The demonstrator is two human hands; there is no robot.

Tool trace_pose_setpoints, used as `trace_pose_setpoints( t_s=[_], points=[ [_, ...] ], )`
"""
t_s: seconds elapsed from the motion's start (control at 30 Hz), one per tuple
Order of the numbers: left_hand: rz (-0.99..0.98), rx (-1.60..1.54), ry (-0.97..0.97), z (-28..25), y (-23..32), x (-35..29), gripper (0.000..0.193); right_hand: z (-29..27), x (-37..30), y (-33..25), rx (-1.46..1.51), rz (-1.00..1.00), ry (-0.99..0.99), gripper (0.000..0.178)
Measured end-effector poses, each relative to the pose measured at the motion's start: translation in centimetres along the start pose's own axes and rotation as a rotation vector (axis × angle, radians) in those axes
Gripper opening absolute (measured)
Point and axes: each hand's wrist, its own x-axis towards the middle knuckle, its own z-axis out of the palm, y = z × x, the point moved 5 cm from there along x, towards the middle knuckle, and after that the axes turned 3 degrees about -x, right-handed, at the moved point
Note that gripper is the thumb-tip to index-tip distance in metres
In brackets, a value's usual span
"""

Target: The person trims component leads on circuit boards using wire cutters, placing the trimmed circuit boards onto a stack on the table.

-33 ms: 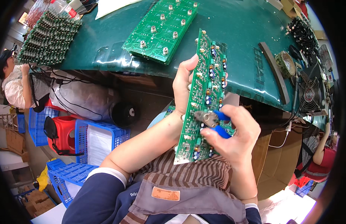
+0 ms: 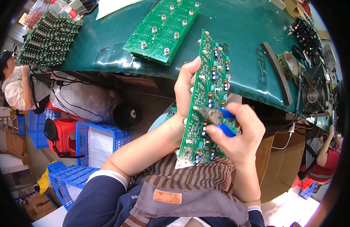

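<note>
My left hand (image 2: 185, 87) grips a long green circuit board (image 2: 190, 134) by its far-left edge, tilting it up over my lap. Small capacitors and other components stand in rows on the board's right side. Blue-handled side cutters (image 2: 212, 115) are in my right hand (image 2: 245, 136), thumb and fingers around the spread handles. Their metal jaws are at the board's face, beside the components; whether they touch a lead is too small to tell. Behind the board, another green board partly shows at my lap. A stack of green boards with metal connectors (image 2: 159, 32) lies on the table.
On the green table (image 2: 118, 56), a pile of populated boards (image 2: 48, 39) sits far left. At right are a dark bar (image 2: 277, 73), a tape roll (image 2: 288, 64) and a fan (image 2: 313, 96). Blue crates (image 2: 103, 140) stand left below; a cardboard box (image 2: 282, 162) is right. People sit at both sides.
The cutters' handles have spread a little wider, and their jaws have shifted slightly up the board. My right hand has moved slightly with them. The board stays nearly still in my left hand.
</note>
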Motion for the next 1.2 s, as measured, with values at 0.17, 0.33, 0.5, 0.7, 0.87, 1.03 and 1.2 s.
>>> trace_pose_setpoints(
  t_s=[0.17,0.33,0.5,0.7,0.87,1.03,1.2],
  points=[
    [-0.071,-0.041,0.005,0.5,-1.1,-1.2,0.047,0.3,0.9,0.8,-0.082,0.076,-0.015,0.053],
    [-0.101,-0.062,0.010,0.6,-1.3,-1.4,0.047,0.7,0.4,1.0,-0.001,0.113,0.021,0.052],
    [-0.099,-0.030,-0.026,0.6,-1.4,-1.4,0.047,0.5,0.1,0.9,0.049,0.125,0.067,0.051],
    [-0.082,-0.037,-0.025,0.8,-1.4,-1.5,0.047,0.2,0.4,0.7,-0.069,0.026,0.035,0.052],
    [-0.105,-0.052,-0.026,1.0,-1.4,-1.6,0.047,0.1,0.4,0.5,-0.071,0.000,0.047,0.052],
    [-0.130,-0.048,-0.030,0.9,-1.7,-1.7,0.049,0.3,0.3,0.6,0.026,0.093,0.051,0.052],
    [-0.162,-0.103,-0.126,0.2,-1.6,-1.3,0.063,0.3,-0.1,0.9,0.026,0.136,0.016,0.053]
  ],
)
